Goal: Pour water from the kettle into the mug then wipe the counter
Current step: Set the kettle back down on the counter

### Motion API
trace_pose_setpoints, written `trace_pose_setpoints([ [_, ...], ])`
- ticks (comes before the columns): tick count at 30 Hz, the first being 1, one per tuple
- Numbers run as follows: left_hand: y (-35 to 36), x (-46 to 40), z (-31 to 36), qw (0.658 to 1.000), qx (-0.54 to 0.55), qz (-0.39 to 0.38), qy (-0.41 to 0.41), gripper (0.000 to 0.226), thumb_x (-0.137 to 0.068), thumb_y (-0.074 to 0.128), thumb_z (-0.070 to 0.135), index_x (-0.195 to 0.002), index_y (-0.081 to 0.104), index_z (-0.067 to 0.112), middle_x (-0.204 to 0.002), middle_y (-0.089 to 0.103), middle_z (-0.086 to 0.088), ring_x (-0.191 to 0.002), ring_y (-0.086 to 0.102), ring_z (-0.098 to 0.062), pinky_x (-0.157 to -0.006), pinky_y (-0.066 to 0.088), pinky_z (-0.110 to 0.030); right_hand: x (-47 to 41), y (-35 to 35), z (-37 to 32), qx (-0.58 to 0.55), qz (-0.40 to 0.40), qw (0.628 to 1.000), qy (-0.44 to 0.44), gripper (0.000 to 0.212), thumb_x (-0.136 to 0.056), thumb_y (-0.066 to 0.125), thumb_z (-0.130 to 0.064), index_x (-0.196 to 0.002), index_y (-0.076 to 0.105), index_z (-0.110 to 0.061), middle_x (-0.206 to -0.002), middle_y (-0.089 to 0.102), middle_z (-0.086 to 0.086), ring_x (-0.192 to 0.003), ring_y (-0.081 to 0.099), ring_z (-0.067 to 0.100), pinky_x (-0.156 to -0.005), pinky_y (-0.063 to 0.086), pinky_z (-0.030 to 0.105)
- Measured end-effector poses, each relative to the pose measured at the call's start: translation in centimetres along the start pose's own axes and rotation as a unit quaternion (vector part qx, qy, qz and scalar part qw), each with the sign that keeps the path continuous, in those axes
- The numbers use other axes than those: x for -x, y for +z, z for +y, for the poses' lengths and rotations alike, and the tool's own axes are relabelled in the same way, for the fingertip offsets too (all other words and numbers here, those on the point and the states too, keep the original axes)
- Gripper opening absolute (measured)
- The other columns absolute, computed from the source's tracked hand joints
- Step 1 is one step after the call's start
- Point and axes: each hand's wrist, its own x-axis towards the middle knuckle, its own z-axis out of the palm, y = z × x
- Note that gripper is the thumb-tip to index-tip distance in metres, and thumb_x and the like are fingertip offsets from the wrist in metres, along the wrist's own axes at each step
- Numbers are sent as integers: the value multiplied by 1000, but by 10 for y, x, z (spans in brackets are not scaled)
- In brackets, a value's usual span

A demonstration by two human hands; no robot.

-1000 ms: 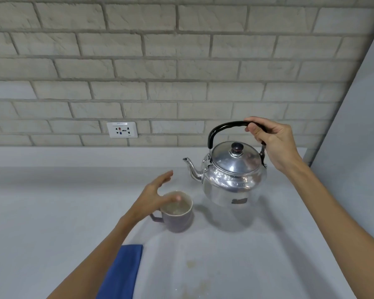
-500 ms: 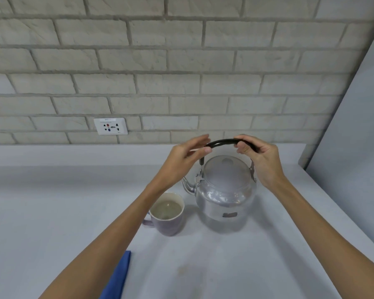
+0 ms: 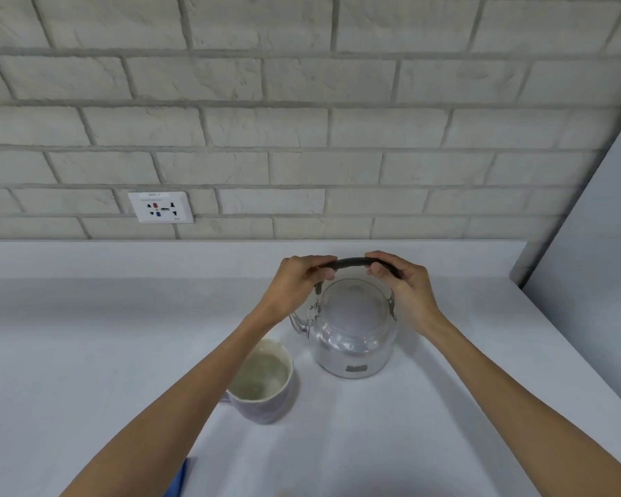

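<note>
Blue cloth at near edge of pale surface; mug just L of kettle. L hand & R hand, fingers curled round black handle. Socket on brick wall behind.

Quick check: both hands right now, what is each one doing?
Left hand: closed on the left end of the kettle handle.
Right hand: closed on the right end of the same handle.

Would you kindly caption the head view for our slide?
Both hands, left hand and right hand, grip the kettle handle beside the mug.
</note>
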Motion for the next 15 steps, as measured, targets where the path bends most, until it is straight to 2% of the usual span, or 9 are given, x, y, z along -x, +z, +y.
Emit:
trace_pose_setpoints([
  [2,1,-12,-6,1000,-1,1,-12,28,-89,60,10,-117,65,9,-89,72,-5,-90,66,-28,-95,49,-47,-10,-1,7,2,-5,1000,12,23,-82,70,-14,-94,75,-34,-91,76,-8,-93,69,11,-84,50,15],
  [5,1,-28,-11,1000,-5,9,-9,27,-88,61,9,-114,66,7,-92,73,-13,-93,67,-30,-94,50,-48,-27,-3,15,2,-8,1000,29,24,-83,70,-14,-93,75,-35,-89,76,-6,-95,69,13,-85,51,18],
  [10,2,-53,-14,1000,-26,8,15,22,-87,61,6,-108,69,3,-93,72,-22,-92,67,-36,-92,50,-48,-50,-5,21,11,-21,999,29,21,-87,66,-10,-98,72,-27,-91,73,0,-92,68,9,-84,50,17],
  [12,2,-62,-16,999,-38,4,15,22,-88,60,5,-108,69,5,-92,72,-23,-90,66,-38,-88,50,-35,-57,-5,23,19,-23,999,24,21,-88,65,-8,-102,70,-22,-92,72,1,-91,68,8,-84,49,17],
  [14,2,-68,-18,998,-55,7,22,22,-88,59,5,-108,69,6,-91,72,-21,-89,65,-37,-75,46,-14,-63,-5,24,23,-26,999,22,22,-88,63,-6,-105,69,-19,-93,71,0,-90,67,6,-83,48,15],
  [15,2,-71,-18,998,-63,10,26,22,-88,59,5,-107,69,6,-91,72,-21,-88,65,-35,-70,43,-9,-65,-5,24,25,-26,999,21,22,-88,63,-5,-106,68,-18,-92,71,0,-90,66,6,-83,48,15],
])
